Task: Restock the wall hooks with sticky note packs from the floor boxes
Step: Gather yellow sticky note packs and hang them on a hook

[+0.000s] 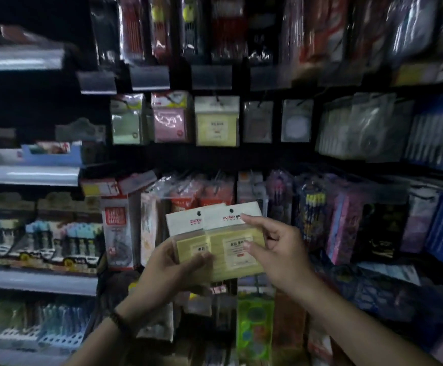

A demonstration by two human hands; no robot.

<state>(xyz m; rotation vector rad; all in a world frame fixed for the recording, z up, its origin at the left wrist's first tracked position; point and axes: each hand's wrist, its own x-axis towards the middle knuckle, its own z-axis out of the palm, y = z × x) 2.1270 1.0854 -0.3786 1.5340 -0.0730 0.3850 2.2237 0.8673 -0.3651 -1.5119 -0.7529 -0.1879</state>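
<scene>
Yellow sticky note packs [234, 247], two fanned side by side, are being held well below the hanging yellow pack [217, 125]: the left hand [172, 270] is gripping their lower left corner, and the right hand [278, 247] is pinching the front one's right edge. Neither is hanging yet, so threading both on in front of that pack is, I judge, remaining.

1. Two overlapping plastic-wrapped yellow sticky note packs [223, 241] are sitting between the left hand [172, 270] and the right hand [281, 249].
2. Above them, a matching yellow pack [217, 122] is hanging on the wall [241, 157], with a pink plastic-wrapped pack [170, 120] hanging just left of it.
</scene>
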